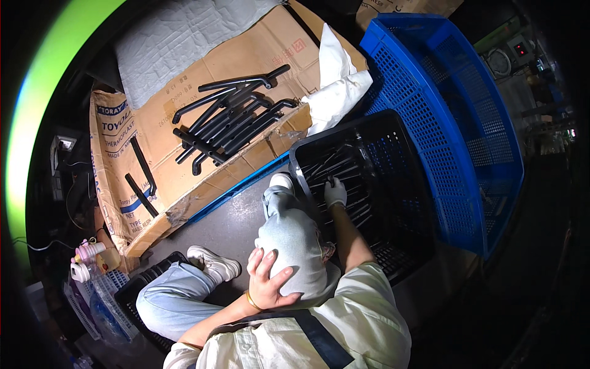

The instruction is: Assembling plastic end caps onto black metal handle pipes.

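My left hand (270,280), bare with a bangle at the wrist, rests with its fingers spread on my raised knee in pale blue jeans. My right hand (335,193), in a white glove, reaches down into a black plastic crate (402,203). Its fingers are curled about a dark piece among many slim black rods (335,163) lying in the crate; the grip is partly hidden. On the cardboard-covered surface ahead lies a heap of black bars with bent ends (230,120). Two more black bars (142,165) lie apart at its left.
A large blue perforated crate (424,92) stands right of the black crate. A white cloth or bag (335,92) lies at the cardboard's (184,80) right corner. Grey sheeting (178,46) covers its far side. A pink and white object (89,252) stands at left.
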Available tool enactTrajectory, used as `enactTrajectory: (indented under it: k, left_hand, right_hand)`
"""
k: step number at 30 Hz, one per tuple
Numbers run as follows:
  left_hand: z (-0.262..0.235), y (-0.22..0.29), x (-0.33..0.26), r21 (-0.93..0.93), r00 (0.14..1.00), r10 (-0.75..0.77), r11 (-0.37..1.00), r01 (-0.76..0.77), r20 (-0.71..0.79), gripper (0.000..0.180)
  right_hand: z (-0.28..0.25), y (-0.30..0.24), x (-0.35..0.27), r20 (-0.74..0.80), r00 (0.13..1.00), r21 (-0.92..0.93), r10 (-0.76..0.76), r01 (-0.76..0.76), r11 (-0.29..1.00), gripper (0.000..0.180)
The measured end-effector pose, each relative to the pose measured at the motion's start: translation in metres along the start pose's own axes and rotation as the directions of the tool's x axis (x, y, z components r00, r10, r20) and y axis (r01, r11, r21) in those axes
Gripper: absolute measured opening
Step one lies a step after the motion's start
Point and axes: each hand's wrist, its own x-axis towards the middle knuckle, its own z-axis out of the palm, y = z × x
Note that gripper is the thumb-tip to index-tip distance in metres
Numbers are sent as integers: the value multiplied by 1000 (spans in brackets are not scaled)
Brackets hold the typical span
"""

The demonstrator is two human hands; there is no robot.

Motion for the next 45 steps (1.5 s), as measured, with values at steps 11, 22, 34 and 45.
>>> enactTrajectory:
  k: [11,22,34,45]
  left_hand:
    - [-50,-37,20,-9,993,-74,997,73,-94,58]
    - [-248,-336,-31,364,388,-840,250,897,-380,61]
    - [-229,-371,-20,430,-42,-999,-43,902,-10,59]
    - [-277,-155,-6,382,906,-389,822,423,-166,30]
  right_hand:
    - [-41,-11,-33,148,988,271,-38,-4,963,47]
    - [-208,-257,-205,51,938,844,-342,143,518,39]
    - [-70,-290,-262,672,479,630,-565,32,776,25]
    - [-60,-295,-243,194,696,607,-692,469,642,35]
